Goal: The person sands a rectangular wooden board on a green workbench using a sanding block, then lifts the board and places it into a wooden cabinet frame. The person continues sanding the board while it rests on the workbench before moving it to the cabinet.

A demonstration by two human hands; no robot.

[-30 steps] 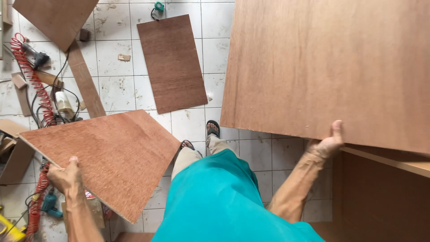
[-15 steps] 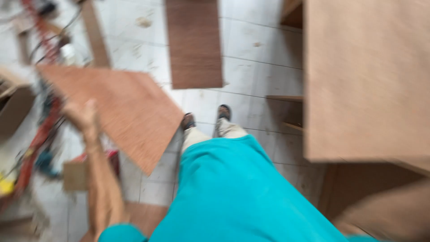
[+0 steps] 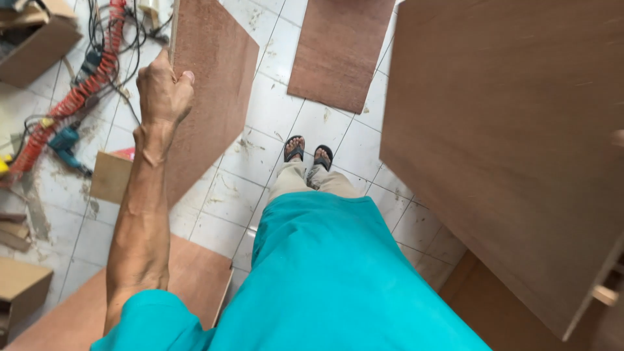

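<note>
My left hand (image 3: 162, 91) is raised and grips the upper edge of a reddish plywood panel (image 3: 218, 78), which hangs nearly upright above the tiled floor. A large light-brown plywood board (image 3: 513, 136) fills the right side, tilted over a wooden cabinet (image 3: 484, 305). Of my right hand (image 3: 618, 138) only a fingertip shows at the right edge of the frame, resting on that board. My feet in sandals (image 3: 307, 153) stand between the two pieces.
A dark brown panel (image 3: 341, 52) lies on the tiles ahead. At the left are a red coiled air hose (image 3: 78, 91), a blue drill (image 3: 65, 146), cables and cardboard boxes (image 3: 39, 39). Another board (image 3: 192, 279) lies on the floor by my left side.
My left hand has swung the reddish panel from lying flat and low to upright and high. The view turned, and my right hand slid almost out of frame along the large board.
</note>
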